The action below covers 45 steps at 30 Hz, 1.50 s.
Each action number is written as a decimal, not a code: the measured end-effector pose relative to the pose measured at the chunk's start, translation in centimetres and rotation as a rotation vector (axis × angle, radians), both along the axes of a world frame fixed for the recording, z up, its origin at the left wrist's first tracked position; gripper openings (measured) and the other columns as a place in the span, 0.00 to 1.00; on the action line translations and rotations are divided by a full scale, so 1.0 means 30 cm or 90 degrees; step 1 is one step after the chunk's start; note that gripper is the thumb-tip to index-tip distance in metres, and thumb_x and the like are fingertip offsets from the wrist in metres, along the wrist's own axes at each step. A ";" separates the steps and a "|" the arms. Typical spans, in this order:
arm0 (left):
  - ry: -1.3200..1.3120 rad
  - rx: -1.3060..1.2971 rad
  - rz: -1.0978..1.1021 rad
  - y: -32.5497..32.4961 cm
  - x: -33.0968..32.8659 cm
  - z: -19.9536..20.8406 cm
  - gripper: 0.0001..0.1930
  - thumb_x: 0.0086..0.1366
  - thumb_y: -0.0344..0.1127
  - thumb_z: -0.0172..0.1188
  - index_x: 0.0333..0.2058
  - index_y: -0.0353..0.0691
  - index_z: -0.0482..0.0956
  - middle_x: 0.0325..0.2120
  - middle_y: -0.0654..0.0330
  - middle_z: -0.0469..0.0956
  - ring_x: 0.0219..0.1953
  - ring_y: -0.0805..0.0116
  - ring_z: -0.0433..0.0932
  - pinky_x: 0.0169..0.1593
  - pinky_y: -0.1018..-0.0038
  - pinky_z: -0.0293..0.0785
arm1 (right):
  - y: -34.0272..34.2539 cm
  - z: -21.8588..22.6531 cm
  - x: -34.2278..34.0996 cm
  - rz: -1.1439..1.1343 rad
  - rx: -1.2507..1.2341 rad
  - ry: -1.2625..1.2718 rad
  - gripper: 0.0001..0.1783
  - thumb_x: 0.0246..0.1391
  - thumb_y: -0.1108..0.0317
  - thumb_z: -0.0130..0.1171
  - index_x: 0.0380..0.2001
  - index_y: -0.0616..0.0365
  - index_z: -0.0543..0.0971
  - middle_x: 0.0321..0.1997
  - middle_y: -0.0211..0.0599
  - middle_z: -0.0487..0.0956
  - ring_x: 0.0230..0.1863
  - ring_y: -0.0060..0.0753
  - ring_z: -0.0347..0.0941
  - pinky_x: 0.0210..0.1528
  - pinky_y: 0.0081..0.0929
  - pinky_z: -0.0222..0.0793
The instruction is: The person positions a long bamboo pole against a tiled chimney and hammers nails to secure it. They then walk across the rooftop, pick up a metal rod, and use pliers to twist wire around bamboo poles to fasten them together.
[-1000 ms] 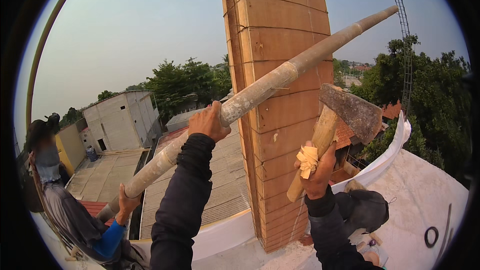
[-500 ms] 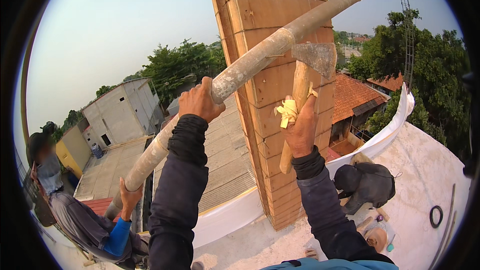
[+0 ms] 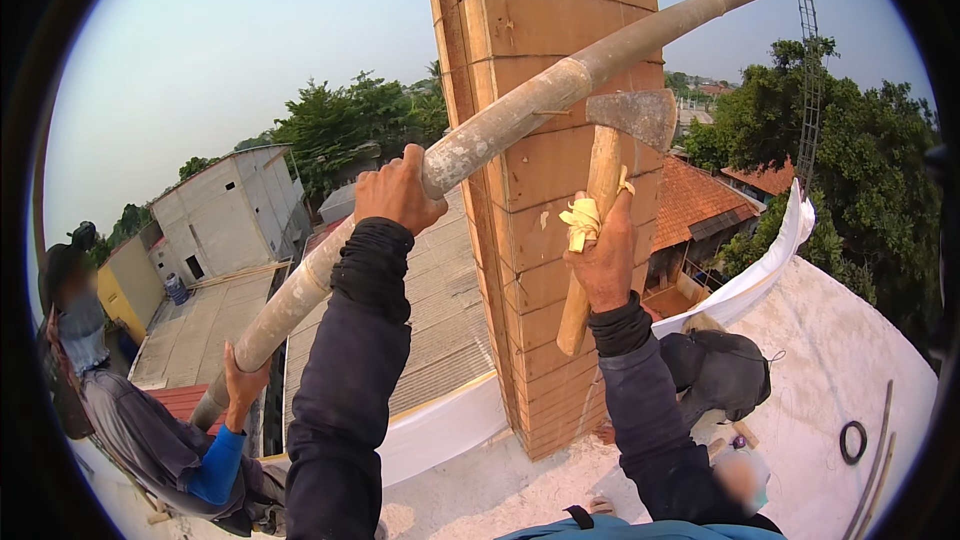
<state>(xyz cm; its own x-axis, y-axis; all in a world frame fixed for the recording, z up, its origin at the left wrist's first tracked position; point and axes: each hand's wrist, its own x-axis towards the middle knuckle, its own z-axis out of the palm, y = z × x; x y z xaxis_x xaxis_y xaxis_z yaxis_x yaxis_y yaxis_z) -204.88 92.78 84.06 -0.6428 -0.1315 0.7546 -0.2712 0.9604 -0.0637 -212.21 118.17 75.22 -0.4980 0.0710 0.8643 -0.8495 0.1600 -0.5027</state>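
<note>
A long weathered bamboo pole slants up from lower left to upper right, passing in front of a tall wood-panelled column. My left hand is wrapped round its middle. In my right hand is a hatchet, gripped by its wooden handle with the rusty blade upward, just below the pole. Pale yellow strips are bunched between that hand and the handle. Whether blade and pole touch, I cannot tell. Lower on the pole, a co-worker's hand also grips it.
At left stands the co-worker in a grey top with a blue sleeve. Another person in dark clothing crouches beyond my right forearm. A black ring and thin rods lie on the pale floor. White sheeting runs along the roof edge.
The view has shifted slightly, and the pole's far end appears a little lower. Both my hands keep their grips, and the co-worker still holds the pole.
</note>
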 end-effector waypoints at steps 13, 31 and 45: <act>0.008 -0.019 -0.001 -0.014 -0.007 -0.005 0.25 0.49 0.45 0.71 0.41 0.42 0.71 0.30 0.51 0.84 0.33 0.50 0.85 0.43 0.55 0.76 | -0.099 -0.026 -0.009 -0.009 -0.020 -0.073 0.24 0.54 0.69 0.67 0.48 0.65 0.66 0.37 0.44 0.78 0.29 0.46 0.78 0.34 0.38 0.75; -0.016 -0.002 -0.010 0.000 0.014 -0.004 0.26 0.48 0.45 0.71 0.43 0.42 0.72 0.31 0.51 0.84 0.34 0.50 0.86 0.46 0.53 0.76 | -0.024 -0.021 0.070 0.162 -0.111 -0.020 0.21 0.62 0.66 0.60 0.49 0.64 0.63 0.30 0.40 0.76 0.27 0.35 0.77 0.27 0.30 0.75; -0.008 -0.010 0.002 -0.007 0.010 0.008 0.28 0.46 0.46 0.71 0.44 0.42 0.73 0.29 0.51 0.84 0.32 0.48 0.85 0.46 0.52 0.75 | -0.107 -0.057 0.026 0.072 -0.021 0.017 0.26 0.57 0.67 0.66 0.50 0.64 0.64 0.32 0.52 0.81 0.34 0.58 0.83 0.33 0.40 0.77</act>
<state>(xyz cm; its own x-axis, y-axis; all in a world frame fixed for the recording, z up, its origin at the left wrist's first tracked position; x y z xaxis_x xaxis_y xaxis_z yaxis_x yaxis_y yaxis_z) -204.59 92.56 84.30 -0.6519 -0.1211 0.7486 -0.2728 0.9585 -0.0824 -211.43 114.96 73.50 -0.4819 0.0444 0.8751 -0.8740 0.0470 -0.4836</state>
